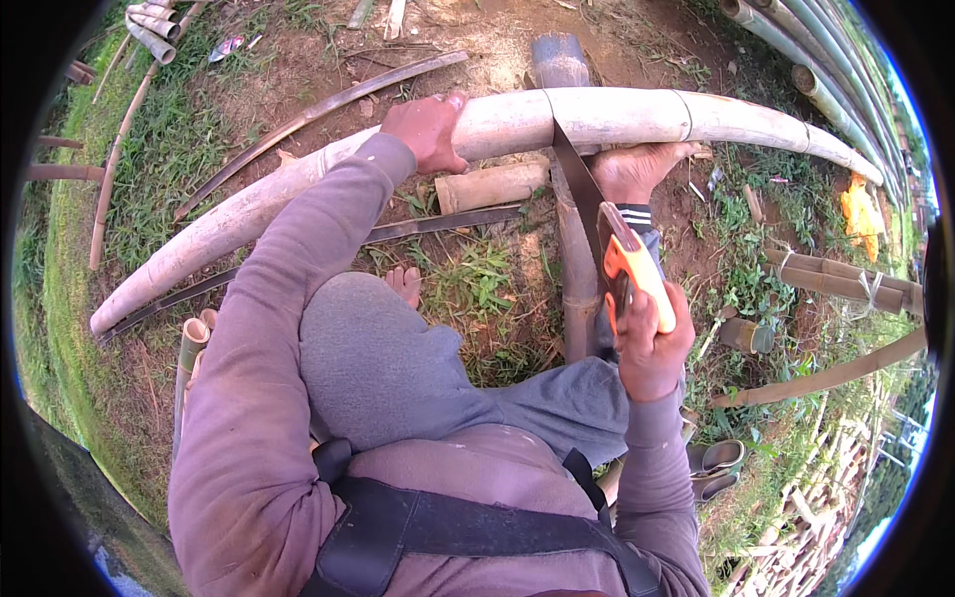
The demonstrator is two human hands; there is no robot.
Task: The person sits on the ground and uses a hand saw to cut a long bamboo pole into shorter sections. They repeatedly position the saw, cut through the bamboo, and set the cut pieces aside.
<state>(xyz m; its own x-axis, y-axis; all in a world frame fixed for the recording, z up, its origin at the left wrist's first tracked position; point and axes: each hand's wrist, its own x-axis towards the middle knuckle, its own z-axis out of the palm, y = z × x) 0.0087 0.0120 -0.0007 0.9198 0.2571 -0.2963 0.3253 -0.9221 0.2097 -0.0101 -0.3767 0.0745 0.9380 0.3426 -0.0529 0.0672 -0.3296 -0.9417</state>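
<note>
A long, pale bamboo pole [627, 116] stretches across in front of me, its ends bent toward me by the lens. My left hand [428, 131] is closed over the pole, left of its middle. In my right hand [654, 341] is the orange handle of a handsaw [637, 269]. The saw's dark blade slants up to the pole and meets it at a dark ring line; how deep it sits there I cannot tell. My bare right foot [642, 171] is against the pole's near side, just right of the blade. Beneath the pole lies a thicker bamboo log [580, 289], pointing away from me.
A short bamboo piece [492, 186] and dark split strips [318, 129] lie around the pole. Several long poles [826, 70] are stacked at the far right. Tied bamboo [846, 282], an orange cloth [861, 217] and dark boots [716, 468] are on my right.
</note>
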